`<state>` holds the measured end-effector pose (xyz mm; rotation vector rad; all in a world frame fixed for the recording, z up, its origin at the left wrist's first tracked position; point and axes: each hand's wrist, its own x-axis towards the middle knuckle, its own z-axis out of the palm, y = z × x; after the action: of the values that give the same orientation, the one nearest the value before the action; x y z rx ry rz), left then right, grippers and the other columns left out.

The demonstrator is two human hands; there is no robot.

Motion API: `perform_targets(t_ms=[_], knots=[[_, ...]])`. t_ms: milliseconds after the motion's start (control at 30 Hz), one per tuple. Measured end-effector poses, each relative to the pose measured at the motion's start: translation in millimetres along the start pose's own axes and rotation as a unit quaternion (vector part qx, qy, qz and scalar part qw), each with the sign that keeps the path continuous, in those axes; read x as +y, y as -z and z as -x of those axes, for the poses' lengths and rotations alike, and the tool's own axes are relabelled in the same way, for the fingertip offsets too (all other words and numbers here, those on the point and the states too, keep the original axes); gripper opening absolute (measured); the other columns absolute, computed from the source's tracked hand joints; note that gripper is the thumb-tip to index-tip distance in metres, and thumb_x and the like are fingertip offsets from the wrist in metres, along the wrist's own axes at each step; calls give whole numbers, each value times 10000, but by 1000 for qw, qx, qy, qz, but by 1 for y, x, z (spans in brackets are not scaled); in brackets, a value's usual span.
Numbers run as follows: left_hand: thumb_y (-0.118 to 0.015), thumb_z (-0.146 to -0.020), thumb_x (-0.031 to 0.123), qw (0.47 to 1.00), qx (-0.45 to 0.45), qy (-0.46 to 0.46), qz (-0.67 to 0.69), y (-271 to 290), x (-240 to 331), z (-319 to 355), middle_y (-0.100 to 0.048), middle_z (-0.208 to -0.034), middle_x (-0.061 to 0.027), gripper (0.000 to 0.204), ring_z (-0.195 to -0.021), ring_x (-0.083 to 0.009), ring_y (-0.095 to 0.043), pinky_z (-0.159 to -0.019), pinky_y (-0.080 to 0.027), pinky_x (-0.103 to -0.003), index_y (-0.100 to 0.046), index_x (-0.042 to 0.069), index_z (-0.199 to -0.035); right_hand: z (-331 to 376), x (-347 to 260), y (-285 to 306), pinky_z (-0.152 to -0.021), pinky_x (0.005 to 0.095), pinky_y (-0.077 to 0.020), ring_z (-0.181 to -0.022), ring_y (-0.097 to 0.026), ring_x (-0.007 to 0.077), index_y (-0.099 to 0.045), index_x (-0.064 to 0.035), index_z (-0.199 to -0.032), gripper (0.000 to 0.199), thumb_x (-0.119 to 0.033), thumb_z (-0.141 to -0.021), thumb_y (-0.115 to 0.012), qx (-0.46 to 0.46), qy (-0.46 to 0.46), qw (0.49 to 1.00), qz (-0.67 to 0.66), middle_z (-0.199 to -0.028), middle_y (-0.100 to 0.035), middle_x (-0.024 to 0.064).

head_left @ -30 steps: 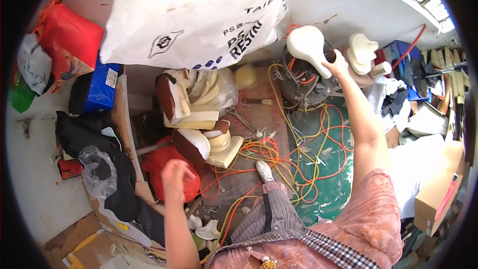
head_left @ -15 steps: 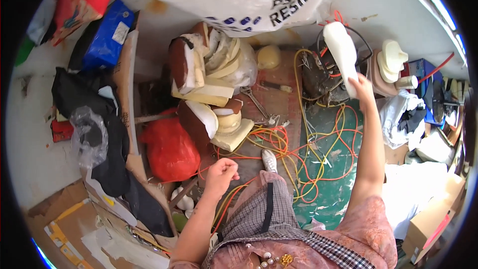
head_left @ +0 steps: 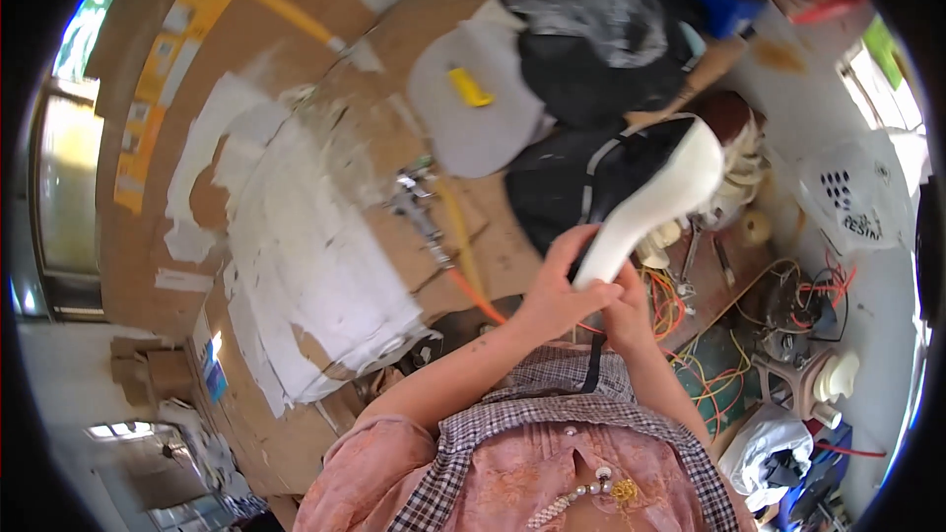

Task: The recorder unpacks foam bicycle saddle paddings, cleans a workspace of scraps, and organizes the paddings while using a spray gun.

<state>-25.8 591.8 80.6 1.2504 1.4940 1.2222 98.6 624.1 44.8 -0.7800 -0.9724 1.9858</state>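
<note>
A long white foot-shaped piece (head_left: 650,202), smooth and curved like a shoe sole, tilts upward to the right in front of me. Both my hands grip its narrow lower end. The fingers and thumb of my left hand (head_left: 564,286) wrap it from the left, while my right hand (head_left: 628,307) closes on it from the right, close against the left. Behind the white piece lies black fabric (head_left: 552,182) on the cardboard-covered worktop (head_left: 498,261). Left of my hands, a metal spray gun (head_left: 419,212) with an orange hose rests on the cardboard.
A yellow-handled cutter (head_left: 470,89) lies on a grey sheet (head_left: 448,138) at the far side. White stained sheets (head_left: 305,286) cover the worktop's left part. To the right, orange and yellow hoses (head_left: 714,384) tangle on the floor near a white plastic bag (head_left: 764,458).
My view has swung left from the floor to the worktop. The white piece has come from outstretched in my right hand to in front of me, and my left hand has also taken hold.
</note>
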Motion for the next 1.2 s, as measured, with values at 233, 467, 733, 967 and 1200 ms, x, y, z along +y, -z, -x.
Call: perform_targets(t_ms=[233,467,733,967,1200], knots=[[-662,-756,121,938,283,85,184,232,-18,130,-541,-1081,-122,528,-942,-205,-565,-818,-485,-336,-413,3,-1206,-4,90,-242,-716,289,-494,-904,-582,183,-412,-15,-1264,690,-195,-688,-746,-201,-26,923,327,-1057,-576,134],[-547,-790,406,738,195,-30,646,369,-90,217,-523,-1136,-230,688,-764,-288,-601,-601,-533,-370,-345,-14,-1296,-135,176,-218,-999,414,-335,-1133,-418,355,-452,-41,-1232,682,-308,-664,-717,-69,302,648,696,-1217,-461,169],[-491,-819,383,573,158,-74,801,394,-155,267,-498,-1167,-264,645,-732,-285,-557,-634,-517,-350,-349,-20,-1302,-155,171,-245,-980,445,-352,-1150,-389,382,-372,-96,-1301,726,-198,-664,-705,-104,75,590,797,-1275,-392,186],[-478,-822,387,552,216,5,805,420,-146,236,-525,-1097,-239,611,-747,-285,-561,-638,-520,-347,-390,-35,-1256,-110,82,-246,-797,303,-437,-867,-570,226,-403,-56,-1266,591,-83,-714,-612,-136,146,820,536,-970,-579,137],[-402,-907,271,711,391,273,516,432,-113,216,-554,-1055,-231,420,-854,-366,-599,-661,-549,-412,-425,-22,-1207,-11,5,-313,-803,258,-429,-936,-547,132,-364,-31,-1323,577,-95,-807,-617,-249,-26,919,305,-1056,-570,77]])
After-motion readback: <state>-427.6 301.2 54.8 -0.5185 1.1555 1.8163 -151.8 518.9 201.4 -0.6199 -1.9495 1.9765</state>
